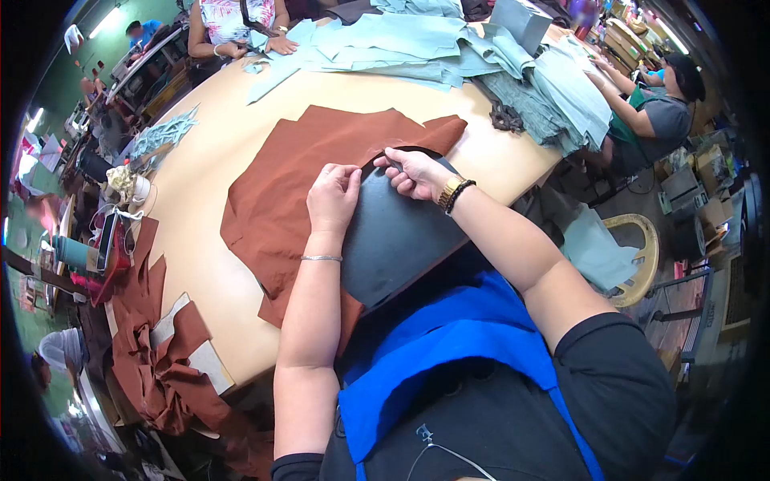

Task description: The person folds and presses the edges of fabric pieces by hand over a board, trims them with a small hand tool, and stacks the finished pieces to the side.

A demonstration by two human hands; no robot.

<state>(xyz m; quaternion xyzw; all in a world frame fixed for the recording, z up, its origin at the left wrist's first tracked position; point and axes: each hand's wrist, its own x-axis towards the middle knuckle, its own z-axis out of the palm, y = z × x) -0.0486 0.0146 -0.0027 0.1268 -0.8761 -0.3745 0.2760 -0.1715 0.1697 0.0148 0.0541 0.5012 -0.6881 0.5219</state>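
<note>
A large rust-brown piece of cloth (281, 184) is spread on the table in front of me. On its near side lies a smooth black panel (401, 232), its upper edge meeting the cloth just beyond my hands. My left hand (333, 199) is closed in a pinch at the panel's left edge, over the brown cloth. Across from it, my right hand (413, 174), with a gold watch and dark beads at the wrist, has its fingers curled and pinched at the panel's upper edge. Whatever is between the fingertips of either hand is too small to make out.
Pale green cloth pieces (385, 44) are heaped along the table's (200, 240) far side. A person (233, 32) works at the far left, another person (654, 112) sits at the right. Brown scraps (160, 369) hang at the near left edge. A yellow chair (646, 264) stands right.
</note>
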